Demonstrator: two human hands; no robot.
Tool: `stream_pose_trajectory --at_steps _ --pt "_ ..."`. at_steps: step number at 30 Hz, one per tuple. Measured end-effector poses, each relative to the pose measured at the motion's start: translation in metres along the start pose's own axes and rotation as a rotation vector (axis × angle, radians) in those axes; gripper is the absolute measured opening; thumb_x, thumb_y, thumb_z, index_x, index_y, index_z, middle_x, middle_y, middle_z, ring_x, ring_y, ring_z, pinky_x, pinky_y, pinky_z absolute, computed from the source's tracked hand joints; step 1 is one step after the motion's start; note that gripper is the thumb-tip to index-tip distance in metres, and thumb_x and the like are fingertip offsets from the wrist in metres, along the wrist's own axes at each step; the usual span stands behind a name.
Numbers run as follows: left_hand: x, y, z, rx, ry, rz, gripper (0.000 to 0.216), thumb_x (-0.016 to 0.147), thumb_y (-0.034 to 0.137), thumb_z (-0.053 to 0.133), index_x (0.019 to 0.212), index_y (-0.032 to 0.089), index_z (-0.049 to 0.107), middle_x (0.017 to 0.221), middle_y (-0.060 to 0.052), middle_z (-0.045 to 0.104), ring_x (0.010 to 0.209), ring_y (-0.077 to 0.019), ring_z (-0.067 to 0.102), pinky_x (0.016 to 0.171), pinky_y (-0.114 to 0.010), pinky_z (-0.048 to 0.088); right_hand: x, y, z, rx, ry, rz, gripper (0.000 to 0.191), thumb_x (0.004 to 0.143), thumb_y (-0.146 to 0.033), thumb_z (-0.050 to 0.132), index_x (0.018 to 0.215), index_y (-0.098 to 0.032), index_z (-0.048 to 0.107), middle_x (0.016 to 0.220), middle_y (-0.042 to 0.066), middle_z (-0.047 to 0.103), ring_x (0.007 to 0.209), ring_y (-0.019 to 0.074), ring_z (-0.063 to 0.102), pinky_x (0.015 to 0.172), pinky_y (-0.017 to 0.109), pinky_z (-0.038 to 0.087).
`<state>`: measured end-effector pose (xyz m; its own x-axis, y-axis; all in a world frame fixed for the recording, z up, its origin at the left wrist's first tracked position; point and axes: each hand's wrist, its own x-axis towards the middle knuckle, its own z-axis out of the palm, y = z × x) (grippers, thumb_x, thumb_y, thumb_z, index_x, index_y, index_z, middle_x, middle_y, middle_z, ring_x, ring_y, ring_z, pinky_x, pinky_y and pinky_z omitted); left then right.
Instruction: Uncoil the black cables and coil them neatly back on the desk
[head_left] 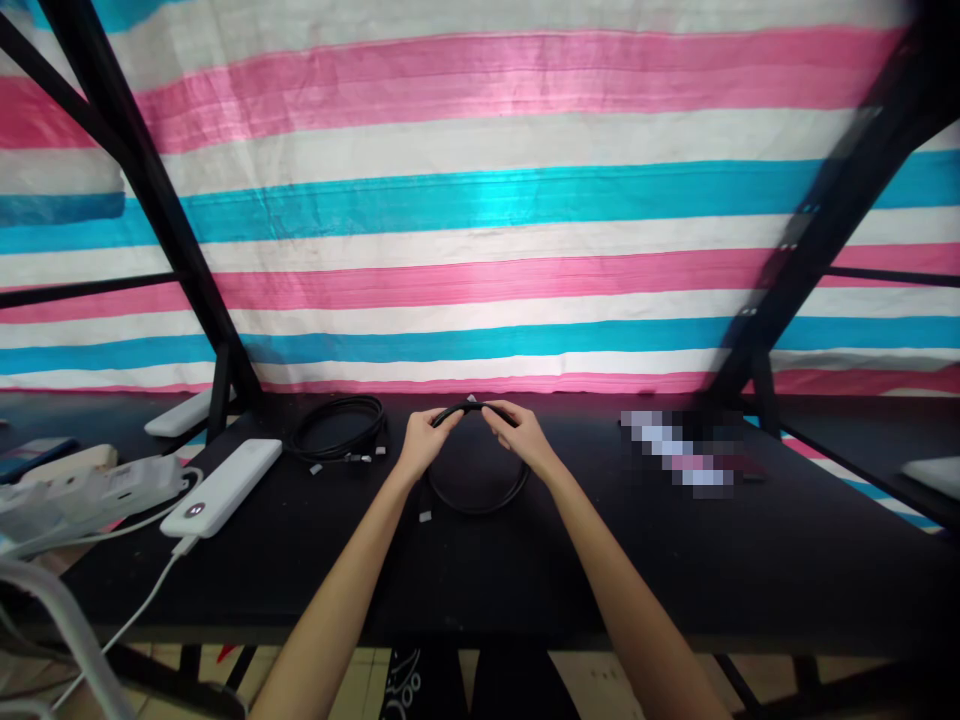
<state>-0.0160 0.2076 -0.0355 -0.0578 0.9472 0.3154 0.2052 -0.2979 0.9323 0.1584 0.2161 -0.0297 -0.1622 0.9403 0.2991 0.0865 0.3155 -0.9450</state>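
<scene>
A black cable (480, 511) is looped into a ring in the middle of the dark table, with a light metal plug lying at its lower left. My left hand (427, 440) pinches the upper left of the ring between thumb and fingers. On the upper right of the same ring, my right hand (519, 436) has its fingers closed around the cable. A short stretch of cable shows between the two hands. To the left of my left hand lies a second coiled black cable (337, 403), its metal plugs near the front.
On the left, a white power bank (225, 487) with a white cord lies beside a white power strip (112, 490). A blurred-out item (679, 455) rests at the right. Black metal posts (180, 240) flank the table (675, 580); a striped sheet (480, 200) hangs behind.
</scene>
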Motion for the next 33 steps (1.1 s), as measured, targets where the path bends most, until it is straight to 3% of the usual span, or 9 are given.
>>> stream_pose_trajectory --at_steps 5,11,18,21,26,33 --pt "-0.006 0.007 -0.001 -0.132 -0.097 -0.116 0.04 0.069 0.054 0.067 0.069 0.014 0.059 0.042 0.01 0.03 0.031 -0.0027 0.02 0.032 -0.019 0.013 0.002 -0.011 -0.012 0.265 -0.22 0.249 0.063 0.084 -0.066 0.031 0.106 -0.018 0.066 0.077 0.006 0.06 0.042 0.0064 0.042 0.034 0.018 0.021" --pt "-0.012 0.011 0.006 -0.247 -0.215 -0.176 0.045 0.067 0.058 0.067 0.064 0.018 0.047 0.045 0.011 0.026 0.032 -0.0017 0.019 0.032 -0.018 0.012 0.004 -0.008 -0.014 0.454 -0.336 0.386 0.044 0.082 -0.057 0.049 0.104 -0.022 0.063 0.074 0.002 0.06 0.043 0.0054 0.037 0.036 0.016 0.021" --pt "-0.014 0.015 0.009 -0.262 -0.231 -0.218 0.046 0.066 0.058 0.068 0.063 0.017 0.048 0.044 0.012 0.025 0.032 -0.0012 0.017 0.032 -0.018 0.009 0.0 -0.012 -0.01 0.554 -0.508 0.429 0.07 0.079 -0.074 0.031 0.105 -0.016 0.063 0.081 0.007 0.064 0.043 0.0073 0.041 0.036 0.018 0.025" --pt "-0.013 0.015 0.009 -0.253 -0.215 -0.23 0.045 0.065 0.058 0.069 0.066 0.017 0.052 0.044 0.012 0.026 0.032 -0.0013 0.018 0.033 -0.018 0.008 -0.003 -0.013 -0.013 0.561 -0.534 0.416 0.062 0.076 -0.067 0.042 0.107 -0.017 0.061 0.09 0.01 0.066 0.046 0.0079 0.045 0.037 0.018 0.028" --pt "-0.011 0.01 0.012 -0.218 -0.144 -0.205 0.044 0.062 0.055 0.071 0.059 0.015 0.052 0.041 0.01 0.031 0.03 -0.0017 0.023 0.033 -0.019 0.011 -0.007 -0.014 -0.019 0.493 -0.506 0.387 0.052 0.066 -0.03 0.068 0.115 -0.019 0.057 0.103 0.01 0.067 0.053 0.0084 0.053 0.04 0.016 0.036" --pt "-0.009 0.001 0.014 -0.178 -0.107 -0.149 0.038 0.066 0.05 0.07 0.066 0.013 0.061 0.043 0.007 0.042 0.03 -0.0021 0.027 0.032 -0.019 0.014 -0.004 -0.014 -0.019 0.352 -0.373 0.388 0.03 0.072 -0.038 0.07 0.093 -0.017 0.062 0.067 -0.001 0.061 0.035 0.0005 0.028 0.03 0.015 0.009"
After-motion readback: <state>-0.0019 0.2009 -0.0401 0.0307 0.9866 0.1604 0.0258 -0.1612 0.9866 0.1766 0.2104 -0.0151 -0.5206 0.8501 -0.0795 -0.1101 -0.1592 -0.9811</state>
